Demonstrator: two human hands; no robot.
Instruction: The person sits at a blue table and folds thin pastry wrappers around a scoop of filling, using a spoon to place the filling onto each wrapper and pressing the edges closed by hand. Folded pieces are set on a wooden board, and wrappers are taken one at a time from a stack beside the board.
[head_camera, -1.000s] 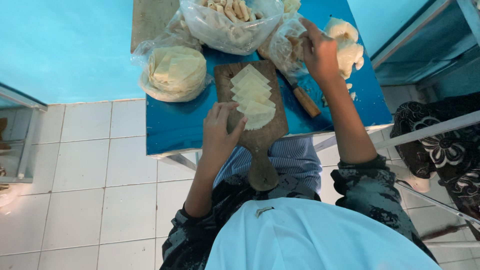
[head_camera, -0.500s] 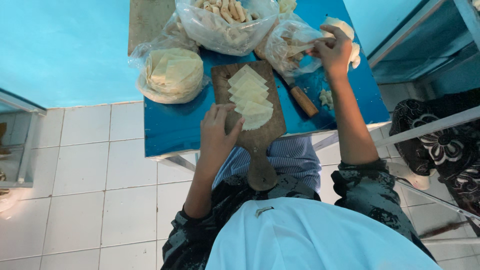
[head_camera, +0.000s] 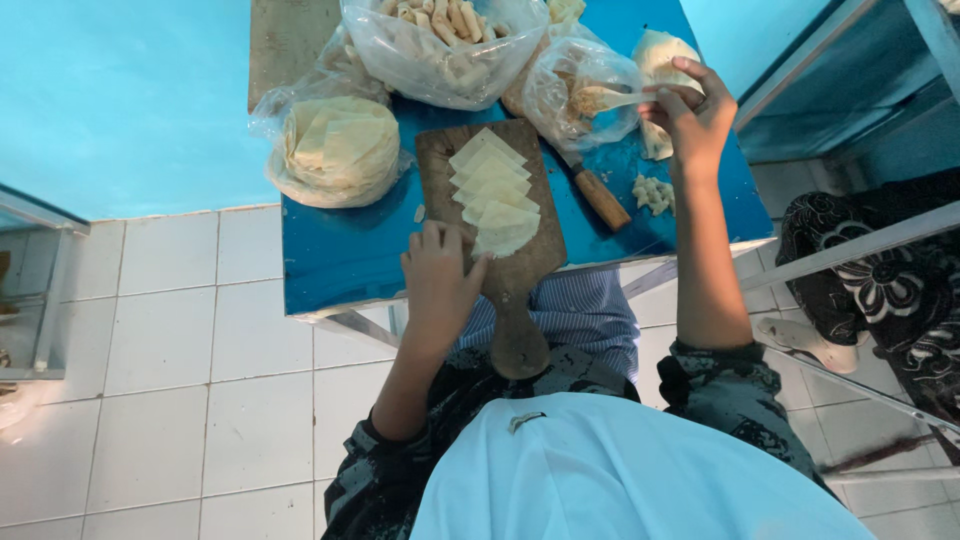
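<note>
Left hand spread flat on cutting board at table near edge, touching about five overlapped dough squares; right hand pinches spoon over one filling bag; three bags total.

bare blue table left, bags crowding back

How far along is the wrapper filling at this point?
Done: rolled pieces fill the clear bag. In hand: right hand lifts a spoon at the filling bag; left hand steadies the wrappers on the board. Left: those wrappers lie unfilled, plus the wrapper stack.
</note>
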